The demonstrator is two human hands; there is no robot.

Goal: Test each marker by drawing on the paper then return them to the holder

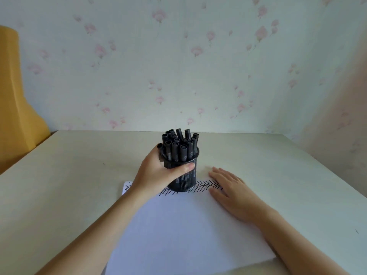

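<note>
A black mesh holder [185, 182] stands on the far edge of a white sheet of paper [184, 233], packed with several capped black markers [179, 144]. My left hand [156, 173] grips the holder from the left, thumb across its front. My right hand [232, 193] lies flat with straight fingers on the paper's far right corner, just right of the holder. A row of black zigzag marks [206, 186] runs along the paper's far edge, partly hidden by the holder and my left hand.
The pale table [288, 175] meets a flowered wall at the back. A yellow chair back [17, 108] stands off the table's left rear corner. A small dark mark [356, 231] sits near the table's right edge.
</note>
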